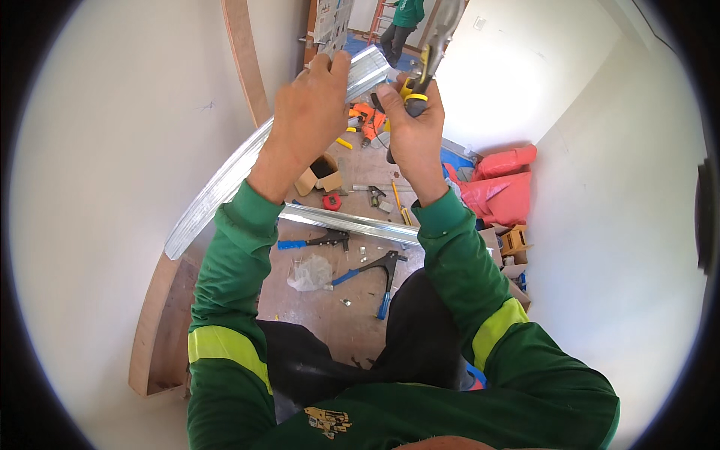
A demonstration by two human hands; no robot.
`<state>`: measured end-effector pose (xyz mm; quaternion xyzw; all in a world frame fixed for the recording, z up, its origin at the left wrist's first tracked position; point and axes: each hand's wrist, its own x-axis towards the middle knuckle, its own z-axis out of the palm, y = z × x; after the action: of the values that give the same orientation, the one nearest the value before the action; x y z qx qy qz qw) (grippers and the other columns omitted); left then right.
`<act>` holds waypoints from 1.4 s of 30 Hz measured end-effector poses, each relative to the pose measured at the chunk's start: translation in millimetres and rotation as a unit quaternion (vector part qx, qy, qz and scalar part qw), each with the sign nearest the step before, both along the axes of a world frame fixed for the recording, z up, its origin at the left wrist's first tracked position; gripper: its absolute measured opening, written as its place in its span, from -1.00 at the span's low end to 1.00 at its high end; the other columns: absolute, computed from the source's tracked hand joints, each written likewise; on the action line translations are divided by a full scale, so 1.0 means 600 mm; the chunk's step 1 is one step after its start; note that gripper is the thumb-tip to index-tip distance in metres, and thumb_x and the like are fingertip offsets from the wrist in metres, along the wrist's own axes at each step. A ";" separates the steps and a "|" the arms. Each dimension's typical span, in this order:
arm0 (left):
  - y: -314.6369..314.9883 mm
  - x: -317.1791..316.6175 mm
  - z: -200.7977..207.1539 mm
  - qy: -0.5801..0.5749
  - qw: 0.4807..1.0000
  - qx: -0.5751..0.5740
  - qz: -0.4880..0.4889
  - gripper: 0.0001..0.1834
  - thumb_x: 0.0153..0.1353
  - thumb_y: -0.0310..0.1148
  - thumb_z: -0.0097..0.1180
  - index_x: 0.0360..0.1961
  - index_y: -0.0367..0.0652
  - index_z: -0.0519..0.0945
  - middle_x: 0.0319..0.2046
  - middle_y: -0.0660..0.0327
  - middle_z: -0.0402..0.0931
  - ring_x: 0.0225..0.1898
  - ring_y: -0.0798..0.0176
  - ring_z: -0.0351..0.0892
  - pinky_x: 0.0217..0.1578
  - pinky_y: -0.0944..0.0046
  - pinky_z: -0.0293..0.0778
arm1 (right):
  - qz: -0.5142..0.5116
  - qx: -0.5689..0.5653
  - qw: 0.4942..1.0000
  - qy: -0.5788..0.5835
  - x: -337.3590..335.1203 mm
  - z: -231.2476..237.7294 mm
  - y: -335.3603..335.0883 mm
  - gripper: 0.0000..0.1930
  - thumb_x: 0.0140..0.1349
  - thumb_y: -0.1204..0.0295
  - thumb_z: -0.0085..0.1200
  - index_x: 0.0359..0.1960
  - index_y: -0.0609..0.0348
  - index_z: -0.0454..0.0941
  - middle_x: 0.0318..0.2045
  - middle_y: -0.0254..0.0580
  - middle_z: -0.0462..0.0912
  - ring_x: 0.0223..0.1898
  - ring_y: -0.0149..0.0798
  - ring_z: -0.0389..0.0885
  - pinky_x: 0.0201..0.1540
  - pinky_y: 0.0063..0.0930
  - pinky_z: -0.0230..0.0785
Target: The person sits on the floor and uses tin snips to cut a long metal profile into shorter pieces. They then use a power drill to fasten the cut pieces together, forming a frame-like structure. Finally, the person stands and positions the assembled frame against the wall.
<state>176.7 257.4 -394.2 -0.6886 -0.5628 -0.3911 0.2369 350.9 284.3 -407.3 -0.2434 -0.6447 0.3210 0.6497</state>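
Curling left fingers (pixel 340 69) snugly round a long, silver, ribbed metal channel (pixel 216 193) near its raised end, gripping yellow-and-black-handled metal snips (pixel 444 26) with right fingers (pixel 393 106), just beside that end. Could nick a thumb on probably-sharp metal through a loose grip, or drop stuff onto the blue-handled black riveter (pixel 390 262) on the floor (pixel 289 307).
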 end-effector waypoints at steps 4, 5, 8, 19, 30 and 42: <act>0.003 0.008 0.000 0.000 1.000 0.012 -0.022 -0.27 0.17 -0.45 0.44 0.35 -0.16 0.39 0.03 -0.05 0.60 -0.07 -0.25 0.79 -0.15 -0.13 0.74 | 0.082 -0.083 0.991 0.066 0.020 0.012 0.002 -0.77 0.48 0.44 0.34 0.05 0.19 0.58 -0.19 -0.24 0.71 -0.23 -0.35 0.70 -0.14 -0.37 0.61; 0.005 0.008 -0.001 0.000 0.999 0.019 -0.033 -0.27 0.17 -0.46 0.44 0.35 -0.15 0.39 0.03 -0.04 0.60 -0.07 -0.24 0.79 -0.15 -0.12 0.74 | 0.124 -0.144 0.978 0.082 0.032 0.016 0.001 -0.77 0.47 0.42 0.33 0.03 0.18 0.58 -0.20 -0.25 0.70 -0.26 -0.34 0.70 -0.18 -0.36 0.61; 0.011 0.009 -0.005 0.015 0.998 0.031 -0.053 -0.27 0.16 -0.46 0.45 0.35 -0.11 0.39 0.01 0.00 0.57 -0.07 -0.23 0.77 -0.16 -0.12 0.73 | 0.254 -0.298 0.911 0.126 0.059 0.028 -0.005 -0.77 0.44 0.39 0.31 0.03 0.14 0.60 -0.22 -0.22 0.70 -0.26 -0.25 0.71 -0.21 -0.16 0.66; 0.044 0.010 -0.025 -0.002 0.985 0.110 -0.136 -0.14 0.04 -0.53 0.49 0.40 0.00 0.42 0.00 0.04 0.53 -0.09 -0.23 0.73 -0.10 -0.12 0.67 | 0.454 -0.435 0.753 0.194 0.083 0.031 -0.025 -0.71 0.42 0.43 0.33 0.08 0.20 0.55 -0.23 -0.27 0.64 -0.21 -0.31 0.66 -0.05 -0.21 0.57; 0.011 0.038 0.000 -0.003 0.998 -0.033 -0.050 -0.19 0.14 -0.41 0.50 0.44 0.03 0.47 0.02 0.07 0.59 -0.09 -0.17 0.79 -0.14 -0.12 0.72 | 0.010 -0.038 0.997 -0.065 0.040 -0.017 -0.008 -0.69 0.51 0.43 0.35 0.07 0.23 0.45 -0.23 -0.24 0.61 -0.16 -0.40 0.60 -0.10 -0.39 0.52; 0.006 0.036 0.004 0.022 0.999 -0.022 -0.010 -0.21 0.15 -0.40 0.52 0.43 0.03 0.48 0.00 0.07 0.60 -0.04 -0.14 0.78 -0.13 -0.10 0.72 | 0.038 -0.038 0.998 0.011 0.042 -0.016 -0.017 -0.75 0.52 0.42 0.34 0.07 0.20 0.54 -0.21 -0.30 0.65 -0.16 -0.45 0.62 -0.11 -0.48 0.53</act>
<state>198.0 260.9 -391.6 -0.7078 -0.5588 -0.3661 0.2296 375.9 274.1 -417.0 -0.2399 -0.6333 0.3723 0.6347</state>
